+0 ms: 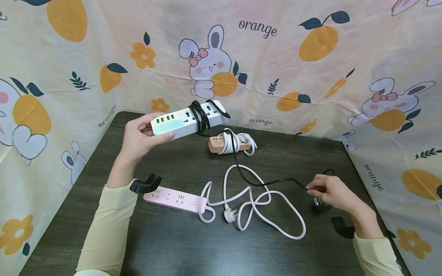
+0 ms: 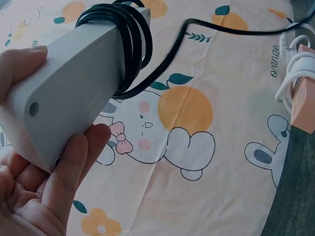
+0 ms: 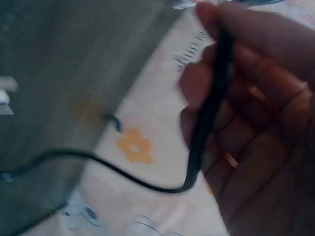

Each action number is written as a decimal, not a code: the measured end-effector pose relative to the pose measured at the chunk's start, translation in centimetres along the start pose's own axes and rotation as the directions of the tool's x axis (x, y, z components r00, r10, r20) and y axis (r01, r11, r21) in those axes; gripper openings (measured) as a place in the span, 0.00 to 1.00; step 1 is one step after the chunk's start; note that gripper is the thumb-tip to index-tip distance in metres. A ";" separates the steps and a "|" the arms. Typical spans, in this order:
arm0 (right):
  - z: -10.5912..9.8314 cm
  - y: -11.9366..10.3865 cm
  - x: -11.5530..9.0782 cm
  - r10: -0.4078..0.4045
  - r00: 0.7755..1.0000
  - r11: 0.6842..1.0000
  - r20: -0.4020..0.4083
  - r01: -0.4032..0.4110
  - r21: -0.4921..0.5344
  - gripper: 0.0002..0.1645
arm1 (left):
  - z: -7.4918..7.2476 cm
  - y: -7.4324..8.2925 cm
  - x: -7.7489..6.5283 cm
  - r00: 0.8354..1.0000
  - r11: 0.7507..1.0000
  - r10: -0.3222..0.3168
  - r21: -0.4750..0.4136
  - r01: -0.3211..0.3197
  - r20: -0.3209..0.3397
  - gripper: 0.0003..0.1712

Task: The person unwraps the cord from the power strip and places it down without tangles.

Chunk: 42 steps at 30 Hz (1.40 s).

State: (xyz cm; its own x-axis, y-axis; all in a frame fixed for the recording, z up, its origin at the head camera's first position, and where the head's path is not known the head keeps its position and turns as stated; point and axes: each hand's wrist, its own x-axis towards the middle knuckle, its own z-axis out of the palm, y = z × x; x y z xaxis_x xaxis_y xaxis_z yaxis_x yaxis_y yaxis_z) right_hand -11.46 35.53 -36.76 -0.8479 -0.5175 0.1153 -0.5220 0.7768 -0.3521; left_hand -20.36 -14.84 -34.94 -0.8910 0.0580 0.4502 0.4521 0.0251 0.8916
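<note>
In the head view my left hand grips the near end of a white power strip, thumb on one side and fingers on the other, raised above the table's far part. Several turns of black cord wrap the strip's other half. The left wrist view has its plain underside facing the camera. From the strip the cord sags to the right, where my right hand pinches it near its end. A dark plug shows just below that hand. The right wrist view is blurred, with the cord crossing the fingers.
Behind the sagging cord lies a peach power strip wrapped in white cord. A pink power strip rests nearer, its loose pale cord looping across the dark table, with its plug beside it. Printed cloth surrounds the table's back and sides.
</note>
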 end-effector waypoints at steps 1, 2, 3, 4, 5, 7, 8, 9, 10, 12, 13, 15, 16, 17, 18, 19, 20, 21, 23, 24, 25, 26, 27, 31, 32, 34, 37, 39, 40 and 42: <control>0.5 0.4 0.0 0.045 0.999 0.999 0.022 -0.045 -0.006 0.08 | 0.1 0.0 0.0 1.000 1.000 0.003 0.001 -0.003 0.006 0.24; 1.0 0.7 0.0 0.087 0.995 0.996 0.045 -0.086 -0.014 0.06 | 0.1 0.0 0.1 1.000 1.000 0.005 0.002 -0.005 0.011 0.24; 1.4 1.0 -0.1 0.124 0.990 0.992 0.068 -0.123 -0.020 0.05 | 0.2 0.1 0.1 1.000 1.000 0.006 -0.001 -0.006 0.015 0.24; 1.7 1.3 -0.1 0.152 0.985 0.988 0.088 -0.150 -0.025 0.04 | 0.2 0.1 0.1 1.000 1.000 0.006 0.000 -0.006 0.018 0.24; 2.1 1.6 -0.1 0.170 0.980 0.985 0.100 -0.167 -0.032 0.03 | 0.2 0.1 0.1 1.000 1.000 0.007 0.002 -0.007 0.021 0.24; 2.7 2.1 -0.1 0.202 0.971 0.979 0.127 -0.198 -0.042 0.02 | 0.2 0.2 0.1 1.000 1.000 0.005 0.003 -0.006 0.024 0.25; 2.9 2.3 -0.1 0.215 0.968 0.976 0.132 -0.210 -0.050 0.02 | 0.2 0.2 0.1 1.000 1.000 0.004 0.002 -0.004 0.024 0.25; 3.1 2.4 0.0 0.228 0.964 0.973 0.136 -0.222 -0.056 0.02 | 0.2 0.2 0.1 1.000 1.000 0.003 0.002 -0.003 0.024 0.25; 3.4 2.6 0.0 0.240 0.961 0.970 0.139 -0.233 -0.064 0.03 | 0.2 0.2 0.1 1.000 1.000 0.002 0.002 -0.002 0.023 0.25; 3.8 3.0 0.0 0.263 0.954 0.964 0.143 -0.255 -0.072 0.03 | 0.2 0.2 0.1 1.000 1.000 0.001 -0.001 -0.001 0.025 0.25; 4.0 3.2 0.1 0.279 0.950 0.960 0.143 -0.270 -0.076 0.04 | 0.2 0.2 0.0 1.000 1.000 0.003 -0.001 -0.003 0.027 0.25; 4.4 3.4 0.0 0.309 0.940 0.950 0.145 -0.300 -0.080 0.06 | 0.2 0.2 0.0 0.999 1.000 0.008 0.004 -0.008 0.032 0.25; 4.7 3.5 0.0 0.321 0.936 0.947 0.144 -0.312 -0.078 0.07 | 0.2 0.2 0.0 0.999 1.000 0.011 0.007 -0.011 0.036 0.25; 4.9 3.5 0.0 0.324 0.935 0.946 0.142 -0.316 -0.076 0.08 | 0.3 0.2 0.0 0.999 1.000 0.012 0.010 -0.012 0.040 0.25; 5.0 3.6 0.1 0.325 0.935 0.945 0.141 -0.317 -0.075 0.09 | 0.3 0.2 0.0 0.999 1.000 0.014 0.013 -0.015 0.042 0.25; 5.2 3.6 0.1 0.326 0.935 0.945 0.140 -0.318 -0.073 0.10 | 0.3 0.2 0.0 0.999 1.000 0.016 0.020 -0.017 0.045 0.26; 5.4 3.6 0.2 0.322 0.936 0.946 0.140 -0.315 -0.073 0.11 | 0.4 0.2 0.0 0.999 1.000 0.017 0.025 -0.018 0.046 0.26; 5.6 3.6 0.2 0.317 0.938 0.948 0.139 -0.310 -0.072 0.11 | 0.4 0.2 0.0 0.999 1.000 0.017 0.026 -0.018 0.046 0.26; 5.9 3.6 0.4 0.301 0.943 0.953 0.140 -0.295 -0.068 0.11 | 0.4 0.3 0.1 0.999 1.000 0.015 0.025 -0.016 0.045 0.26; 6.0 3.6 0.6 0.295 0.944 0.955 0.145 -0.289 -0.063 0.11 | 0.5 0.3 0.1 0.999 1.000 0.015 0.023 -0.016 0.045 0.26; 6.2 3.7 0.7 0.288 0.946 0.958 0.149 -0.282 -0.058 0.11 | 0.5 0.3 0.1 0.999 1.000 0.016 0.022 -0.017 0.046 0.26; 6.3 3.7 0.7 0.279 0.948 0.960 0.153 -0.274 -0.052 0.11 | 0.5 0.3 0.1 0.999 1.000 0.016 0.019 -0.017 0.048 0.26; 6.4 3.7 0.8 0.270 0.950 0.963 0.158 -0.267 -0.044 0.11 | 0.5 0.3 0.1 0.999 1.000 0.016 0.016 -0.016 0.049 0.26; 6.7 3.9 1.2 0.242 0.958 0.970 0.156 -0.244 -0.008 0.08 | 0.6 0.3 0.2 0.998 1.000 0.017 0.014 -0.018 0.054 0.26; 6.7 3.9 1.2 0.244 0.958 0.969 0.148 -0.247 0.001 0.07 | 0.6 0.3 0.2 0.998 1.000 0.017 0.014 -0.017 0.056 0.26; 6.8 4.0 1.5 0.248 0.960 0.967 0.129 -0.254 0.031 0.05 | 0.6 0.3 0.3 0.998 1.000 0.014 0.015 -0.015 0.057 0.26; 6.6 3.8 2.1 0.259 0.960 0.960 0.109 -0.268 0.084 0.03 | 0.7 0.3 0.4 0.998 1.000 0.013 0.009 -0.014 0.065 0.26; 6.3 3.5 2.6 0.274 0.956 0.950 0.103 -0.286 0.124 0.03 | 0.7 0.4 0.5 0.998 1.000 0.010 0.001 -0.010 0.069 0.26; 6.1 3.2 2.9 0.277 0.956 0.947 0.100 -0.290 0.142 0.04 | 0.7 0.4 0.5 0.997 1.000 0.010 -0.004 -0.010 0.071 0.26; 5.6 2.7 3.6 0.285 0.955 0.941 0.084 -0.296 0.163 0.06 | 0.9 0.5 0.5 0.997 1.000 0.011 -0.012 -0.010 0.077 0.26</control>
State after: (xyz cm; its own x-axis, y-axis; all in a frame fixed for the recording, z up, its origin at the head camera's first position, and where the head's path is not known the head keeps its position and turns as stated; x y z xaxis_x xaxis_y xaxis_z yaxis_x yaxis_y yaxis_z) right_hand -15.44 33.73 -42.52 -0.9506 -0.3027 -0.0686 -0.2255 0.8256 -0.5172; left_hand -20.58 -13.95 -34.33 -0.8804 0.1345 0.4548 0.4605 0.0125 0.8876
